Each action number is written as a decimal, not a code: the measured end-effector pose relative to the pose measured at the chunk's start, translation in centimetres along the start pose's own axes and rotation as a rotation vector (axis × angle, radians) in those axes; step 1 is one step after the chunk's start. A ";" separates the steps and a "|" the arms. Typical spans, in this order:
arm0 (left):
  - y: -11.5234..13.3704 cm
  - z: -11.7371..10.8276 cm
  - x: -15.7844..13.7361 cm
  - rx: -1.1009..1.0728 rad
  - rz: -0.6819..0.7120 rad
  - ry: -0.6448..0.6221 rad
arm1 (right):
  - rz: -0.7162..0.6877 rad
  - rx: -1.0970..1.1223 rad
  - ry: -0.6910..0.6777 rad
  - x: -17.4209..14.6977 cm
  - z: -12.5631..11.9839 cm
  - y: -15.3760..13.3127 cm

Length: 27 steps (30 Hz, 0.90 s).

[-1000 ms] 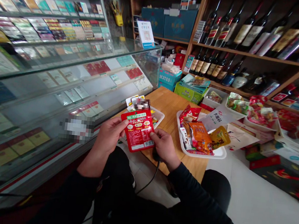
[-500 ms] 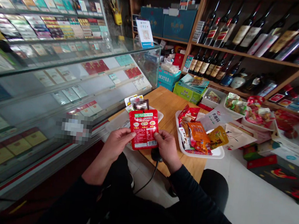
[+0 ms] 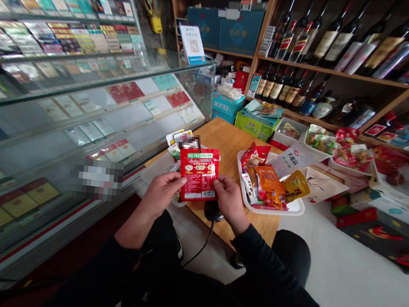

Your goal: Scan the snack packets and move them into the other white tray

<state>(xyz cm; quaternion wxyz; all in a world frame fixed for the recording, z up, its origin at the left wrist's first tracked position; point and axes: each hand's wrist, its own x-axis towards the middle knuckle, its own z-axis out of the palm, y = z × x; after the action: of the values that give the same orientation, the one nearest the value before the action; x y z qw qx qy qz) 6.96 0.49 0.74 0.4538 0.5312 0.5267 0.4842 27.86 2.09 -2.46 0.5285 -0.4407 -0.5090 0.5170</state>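
Dark sleeves and trousers low in view, with a black cable (image 3: pixel 199 246) trailing down from the edge of the wooden table (image 3: pixel 228 141). Left hand (image 3: pixel 163 193) closed on the lower left corner of a red snack packet (image 3: pixel 199 173), thumb on the printed face, remaining fingers curled behind. Right hand (image 3: pixel 229 200) pinching the lower right corner in the same way, fingers bent tight against the packet, nothing else gripped. Packet held upright above the near end of the table, face toward the camera, green band across its top. Just under the right hand, a black object (image 3: pixel 213 212) at the table edge, joined to the cable. Directly behind the packet, a white tray (image 3: pixel 176 138) with a few packets, partly blurred. To the right on the table, a second white tray (image 3: pixel 294 208) heaped with red, orange and yellow snack bags (image 3: pixel 269 183). Left of all this, a long glass display counter (image 3: pixel 84 110) filled with rows of small boxes. Beyond the table, green and blue cartons (image 3: pixel 228 107), more white trays of wrapped snacks (image 3: pixel 320 139), and a white paper bag (image 3: pixel 294 160). Farthest back, wooden shelves (image 3: pixel 332 73) stocked with dark wine bottles (image 3: pixel 289 87) and blue boxes (image 3: pixel 237 29).
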 end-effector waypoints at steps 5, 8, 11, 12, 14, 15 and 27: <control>-0.1 0.4 0.6 0.034 0.020 -0.016 | -0.010 -0.059 0.020 0.3 -0.7 -0.1; -0.1 0.8 1.0 0.020 0.035 -0.035 | -0.019 -0.072 0.038 0.5 -1.0 -0.3; -0.2 1.2 1.6 0.035 0.037 -0.036 | -0.033 -0.117 0.047 0.8 -1.6 -0.5; -0.2 1.3 1.8 0.041 0.039 -0.035 | -0.042 -0.136 0.050 1.0 -1.8 -0.6; -0.3 1.5 2.4 0.064 0.057 -0.030 | -0.063 -0.179 0.060 1.6 -2.4 -0.5; -0.3 1.6 2.8 0.084 0.074 -0.030 | -0.074 -0.199 0.069 2.0 -2.7 -0.4; -0.6 4.0 6.8 0.309 0.238 -0.053 | -0.112 -0.266 0.145 5.6 -5.4 1.4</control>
<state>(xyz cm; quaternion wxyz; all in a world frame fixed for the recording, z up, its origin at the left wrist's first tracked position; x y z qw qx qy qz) 10.67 7.44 -0.09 0.3202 0.6658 0.5160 0.4335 32.80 8.13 -3.86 0.5288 -0.5139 -0.5574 0.3817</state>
